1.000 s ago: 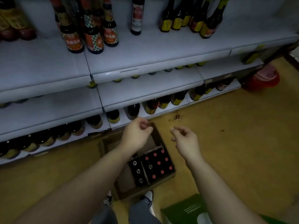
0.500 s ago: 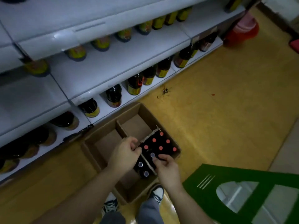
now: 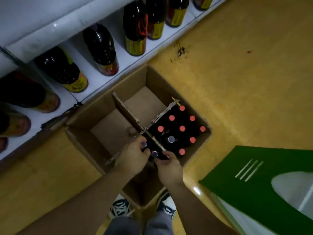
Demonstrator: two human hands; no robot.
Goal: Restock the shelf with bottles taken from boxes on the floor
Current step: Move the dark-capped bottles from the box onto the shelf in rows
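An open cardboard box (image 3: 174,87) with dividers stands on the floor against the bottom shelf (image 3: 94,77). Its right compartment holds several dark bottles with red caps (image 3: 182,128) and one silver-capped bottle (image 3: 171,139). In the near compartment, my left hand (image 3: 133,156) curls around a silver-capped bottle (image 3: 144,144). My right hand (image 3: 169,167) grips a second silver-capped bottle (image 3: 154,154) just beside it. Both bottles' bodies are hidden inside the box.
Large dark bottles (image 3: 100,48) with yellow labels line the bottom shelf. A green and white carton (image 3: 264,189) lies on the yellow floor at the right. My shoes (image 3: 121,209) stand at the box's near edge. Two box compartments (image 3: 142,102) hold nothing.
I have bent closer to the box. Both hands came down from mid-air into the near compartment and closed around the silver-capped bottles.
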